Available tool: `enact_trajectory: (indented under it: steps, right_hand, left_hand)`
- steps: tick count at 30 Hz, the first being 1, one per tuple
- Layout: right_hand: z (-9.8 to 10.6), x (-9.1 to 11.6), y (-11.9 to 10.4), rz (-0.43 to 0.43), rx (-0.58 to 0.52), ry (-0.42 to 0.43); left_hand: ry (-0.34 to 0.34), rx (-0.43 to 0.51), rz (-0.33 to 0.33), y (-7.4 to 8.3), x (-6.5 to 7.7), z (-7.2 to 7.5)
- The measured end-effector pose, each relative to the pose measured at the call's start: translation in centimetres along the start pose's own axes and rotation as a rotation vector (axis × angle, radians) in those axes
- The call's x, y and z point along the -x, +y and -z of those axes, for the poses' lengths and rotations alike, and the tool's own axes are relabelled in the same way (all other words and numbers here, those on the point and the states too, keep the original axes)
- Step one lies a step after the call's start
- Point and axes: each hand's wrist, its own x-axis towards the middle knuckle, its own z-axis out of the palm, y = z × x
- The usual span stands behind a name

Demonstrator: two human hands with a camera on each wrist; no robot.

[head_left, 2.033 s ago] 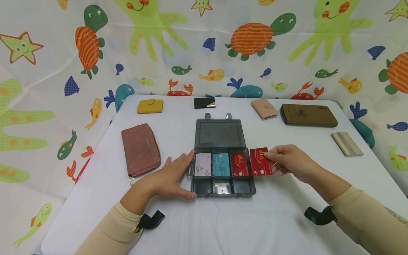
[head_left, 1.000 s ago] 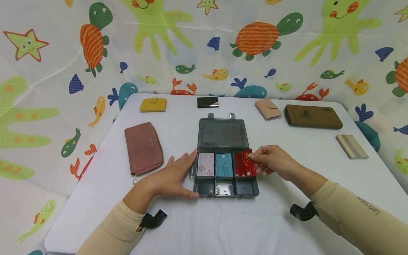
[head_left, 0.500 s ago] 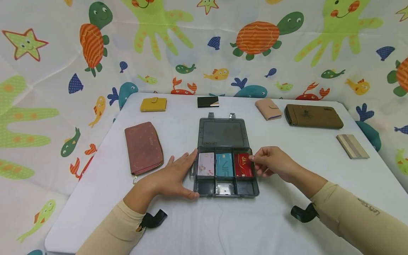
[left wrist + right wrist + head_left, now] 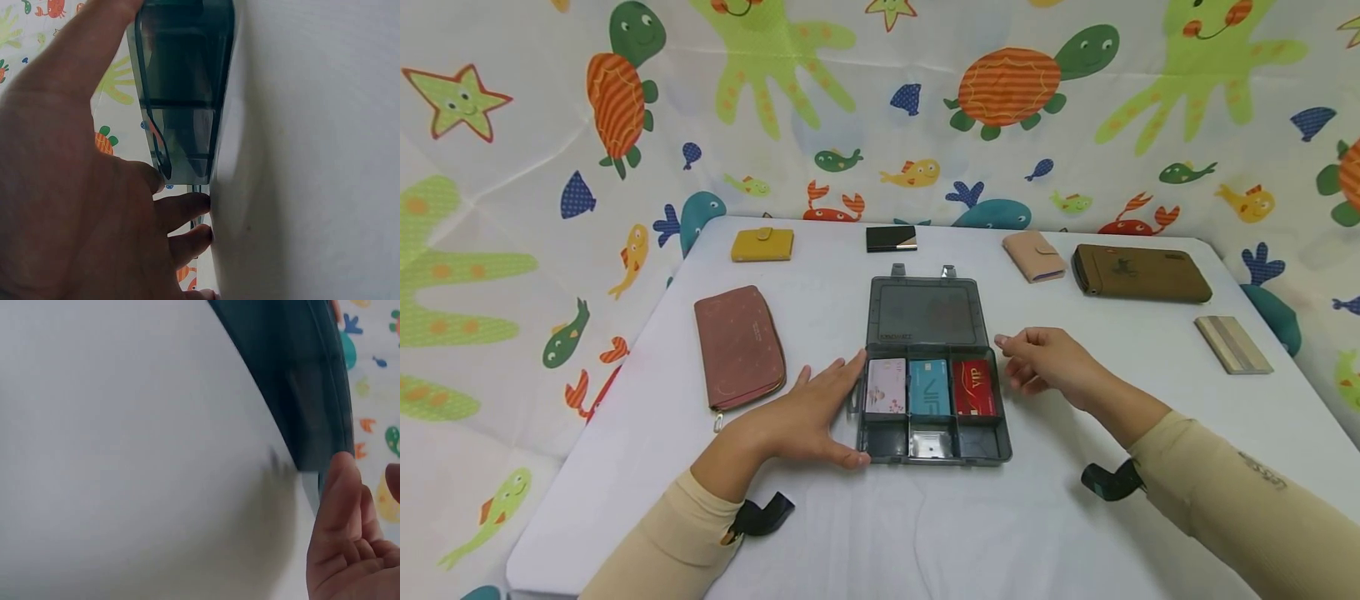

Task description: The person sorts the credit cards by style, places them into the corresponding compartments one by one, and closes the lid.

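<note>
A dark translucent divided plastic box (image 4: 933, 450) sits on the table with its lid (image 4: 928, 310) laid back. Its upper compartments hold a pale pink card (image 4: 886, 386), a blue card (image 4: 928, 387) and a red VIP card (image 4: 974, 387), all lying flat. My left hand (image 4: 801, 421) spreads along the box's left side, with forefinger and thumb touching it. Just off the right side, my right hand (image 4: 1051, 367) hovers with loosely bent fingers. In the right wrist view, its thumb stands apart from the fingers (image 4: 340, 494), and nothing is between them.
Around the box lie a brown zip wallet (image 4: 741, 346), a yellow wallet (image 4: 762, 245), a black card holder (image 4: 891, 238), a pink wallet (image 4: 1033, 256), an olive zip wallet (image 4: 1142, 273) and a beige striped holder (image 4: 1233, 344). A printed curtain (image 4: 850, 92) hangs behind the table.
My right hand has brought a red VIP card leftward into the upper right compartment, let go of it and drawn back slightly. My left hand has stayed beside the box.
</note>
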Motion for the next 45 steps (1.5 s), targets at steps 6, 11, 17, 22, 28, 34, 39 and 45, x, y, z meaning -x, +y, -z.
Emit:
enact_trajectory:
  steps: [6, 11, 17, 22, 28, 34, 39, 45]
  right_hand:
    - [1.2, -1.4, -0.2, -0.029, 0.011, 0.007]
    - [1.8, -2.6, -0.4, -0.018, -0.118, -0.07]
    - [1.9, -4.2, -0.6, -0.031, -0.306, -0.125]
    - [1.6, -4.9, -0.7, -0.047, -0.319, -0.12]
    - [1.5, -5.1, -0.6, -0.048, -0.324, -0.137]
    - [1.4, -5.3, -0.6, -0.042, -0.36, -0.138]
    - [1.2, -5.1, -0.7, -0.015, -0.318, -0.085]
    - [1.3, -4.2, -1.4, 0.019, -0.208, -0.014]
  left_hand:
    - [0.001, 0.005, -0.009, -0.1, 0.0, -0.1]
    - [0.0, 0.007, -0.008, -0.1, 0.0, -0.1]
    - [0.002, 0.015, -0.018, -0.1, 0.0, -0.1]
    - [0.009, 0.019, -0.037, -0.2, -0.1, -0.1]
    - [0.006, 0.009, -0.029, -0.3, 0.0, 0.0]
    - [0.007, 0.016, -0.027, -0.3, 0.0, 0.1]
    - [0.017, 0.014, -0.045, -0.3, 0.0, 0.0]
    - [0.012, 0.004, -0.033, -0.4, -0.1, -0.1]
